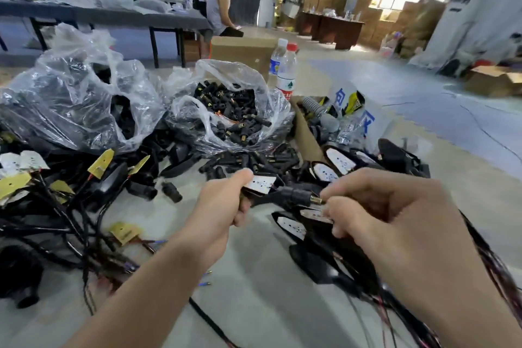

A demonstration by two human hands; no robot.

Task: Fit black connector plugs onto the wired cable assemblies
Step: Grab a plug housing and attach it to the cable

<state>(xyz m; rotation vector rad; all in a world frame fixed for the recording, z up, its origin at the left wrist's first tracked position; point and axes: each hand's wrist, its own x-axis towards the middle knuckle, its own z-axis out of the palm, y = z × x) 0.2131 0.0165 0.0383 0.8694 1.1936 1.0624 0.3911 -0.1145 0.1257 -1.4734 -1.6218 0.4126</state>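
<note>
My left hand (223, 207) grips a cable assembly with a white LED board (259, 184) at its end. A black connector plug (293, 195) sits on its cable, pointing right, with a brass tip showing. My right hand (375, 206) pinches that brass tip and the thin wires between thumb and forefinger. An open clear bag of black plugs (226, 113) lies beyond my hands, and loose plugs (254, 162) are spilled in front of it. A tangle of wired assemblies with yellow boards (70, 200) lies at the left.
A second clear bag (73, 99) of black parts stands at the far left. Two water bottles (285, 70) and a cardboard box (308, 133) with parts stand behind. More white-board assemblies (333, 167) lie at the right. People stand at a long table (113, 15) in the background.
</note>
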